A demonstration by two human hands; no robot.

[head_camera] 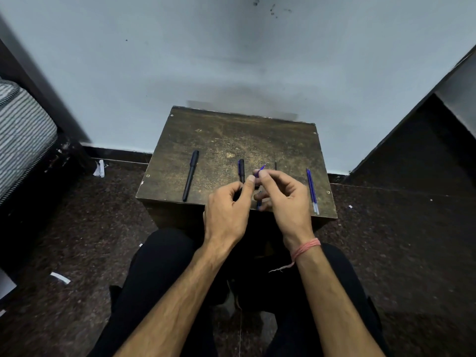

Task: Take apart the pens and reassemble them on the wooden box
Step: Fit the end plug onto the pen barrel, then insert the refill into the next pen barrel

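While the right hand [280, 194] pinches a blue refill [262, 168] and the left hand [229, 202] grips a black barrel [241, 171] over the wooden box [231, 140], align tip with bore before sliding, gently.

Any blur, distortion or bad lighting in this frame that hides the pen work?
Head view: wide-angle bending curves the wall edges; light is dim and flat, with a soft shadow on the wall behind the box; the left hand and right hand are slightly soft, and the blue refill between them is small and partly hidden.
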